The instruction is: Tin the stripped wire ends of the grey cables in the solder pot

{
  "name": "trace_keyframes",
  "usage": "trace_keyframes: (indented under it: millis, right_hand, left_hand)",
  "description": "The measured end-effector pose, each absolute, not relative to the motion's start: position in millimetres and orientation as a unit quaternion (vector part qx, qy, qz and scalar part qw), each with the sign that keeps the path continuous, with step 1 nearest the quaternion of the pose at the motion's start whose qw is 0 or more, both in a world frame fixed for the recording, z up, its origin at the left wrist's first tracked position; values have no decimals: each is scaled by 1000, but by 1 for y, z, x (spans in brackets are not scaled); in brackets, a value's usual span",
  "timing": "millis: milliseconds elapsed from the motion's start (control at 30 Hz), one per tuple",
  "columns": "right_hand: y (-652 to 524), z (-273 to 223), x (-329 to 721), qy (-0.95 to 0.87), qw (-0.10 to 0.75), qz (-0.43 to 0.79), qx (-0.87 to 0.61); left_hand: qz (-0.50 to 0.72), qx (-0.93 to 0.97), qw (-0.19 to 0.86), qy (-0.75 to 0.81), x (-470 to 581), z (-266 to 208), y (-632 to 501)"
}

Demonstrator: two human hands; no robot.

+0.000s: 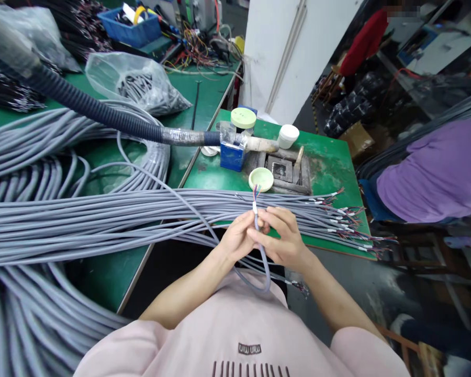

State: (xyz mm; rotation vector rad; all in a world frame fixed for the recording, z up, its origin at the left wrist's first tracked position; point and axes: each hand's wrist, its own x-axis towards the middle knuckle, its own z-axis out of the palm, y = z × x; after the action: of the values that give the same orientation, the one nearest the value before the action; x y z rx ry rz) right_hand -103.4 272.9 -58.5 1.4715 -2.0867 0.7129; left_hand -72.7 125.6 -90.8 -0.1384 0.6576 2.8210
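Note:
Between my two hands a grey cable stands with its end pointing away from me. Its tip has a white band and a fan of thin coloured wires. My left hand pinches the cable just below the band. From the other side my right hand closes on the same stretch, fingers bent around it. The cable loops down in front of my shirt. Just beyond the wire tips sits a shallow pale-green dish. Under and behind my hands runs a thick bundle of grey cables, their stripped ends fanned out at the right.
A ribbed hose crosses above the green table to a blue box. Behind the dish are a soldering pot, a white cup and a lidded jar. A person in purple is at the right.

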Motion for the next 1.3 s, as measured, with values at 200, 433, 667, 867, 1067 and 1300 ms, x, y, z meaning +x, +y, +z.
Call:
trace_keyframes:
  millis: [200, 433, 667, 867, 1067, 1300]
  right_hand:
    - [282, -33, -139, -768, 316, 391, 396]
    - [277, -24, -200, -799, 266, 476, 252]
    - [255, -41, -229, -822, 207, 449, 283]
    - [248, -49, -231, -839, 180, 422, 292]
    - [242, -54, -229, -836, 176, 412, 318]
    - [240, -54, -229, -843, 187, 385, 325]
  left_hand:
    - [851, 14, -69, 520, -66, -72, 106]
    - [569, 91, -406, 709, -63, -74, 78]
    - [567, 253, -376, 688, -53, -73, 95]
    - [578, 244, -359, 691, -55, -75, 99]
    - [570, 248, -377, 687, -57, -75, 99]
    - [562, 252, -395, 682, -59, -76, 100]
